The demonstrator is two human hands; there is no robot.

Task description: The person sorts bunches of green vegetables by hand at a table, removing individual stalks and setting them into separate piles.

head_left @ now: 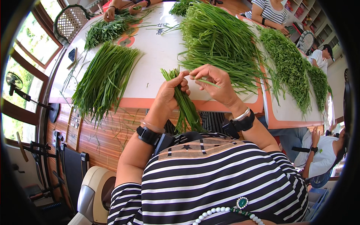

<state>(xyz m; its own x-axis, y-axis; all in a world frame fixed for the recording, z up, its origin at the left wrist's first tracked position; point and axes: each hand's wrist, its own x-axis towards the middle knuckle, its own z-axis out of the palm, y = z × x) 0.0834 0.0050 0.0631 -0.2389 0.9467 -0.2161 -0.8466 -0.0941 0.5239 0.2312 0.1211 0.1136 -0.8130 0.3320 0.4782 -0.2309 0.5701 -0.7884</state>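
My left hand (172, 89) is closed round a bunch of garlic chives (186, 109), whose long ends hang down past the table's front edge. Close beside it, at the top of the bunch, my right hand (217, 83) pinches a pale green stalk (207, 82) between thumb and fingers. The fingertips of both hands nearly meet. Beyond my right hand lies a large heap of garlic chives (221, 41). To the left, a smaller pile of them (107, 77) hangs over the table's front edge.
The white table (153, 84) has a pink-orange border. A co-worker's hands (110, 14) handle greens (107, 32) at the far left. Another person (272, 15) stands far right, near more greens (287, 67). A phone (72, 55) lies near the left edge. Someone (322, 150) sits at my right.
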